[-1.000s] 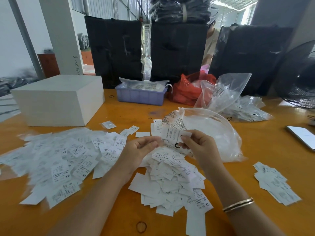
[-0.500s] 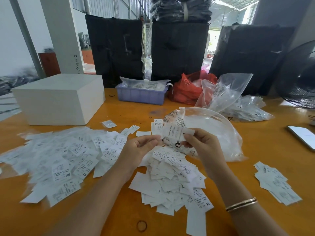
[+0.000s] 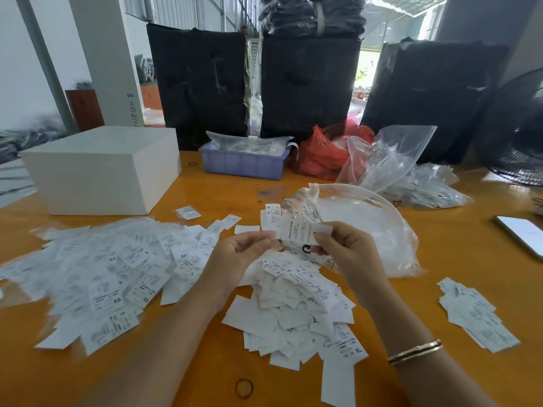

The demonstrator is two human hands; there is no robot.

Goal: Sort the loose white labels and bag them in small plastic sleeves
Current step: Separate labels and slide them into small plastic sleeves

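The right hand (image 3: 349,254) has lifted slightly, its fingers pinching a small sleeve (image 3: 302,233). The left hand (image 3: 238,257) pinches its other edge. Bagging looks underway; label piles (image 3: 296,306) remain on the bench (image 3: 205,192).

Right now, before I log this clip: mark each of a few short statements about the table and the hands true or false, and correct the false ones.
1. Both hands pinch one printed label held above the table. True: the left hand and the right hand hold the label between them.
2. The white box stands at the right edge of the table. False: the white box stands at the far left.
3. A phone lies at the right edge. True: the phone.
4. The purple tray is empty. False: the purple tray holds clear plastic packets.
5. A bracelet is on the right wrist. True: the bracelet.
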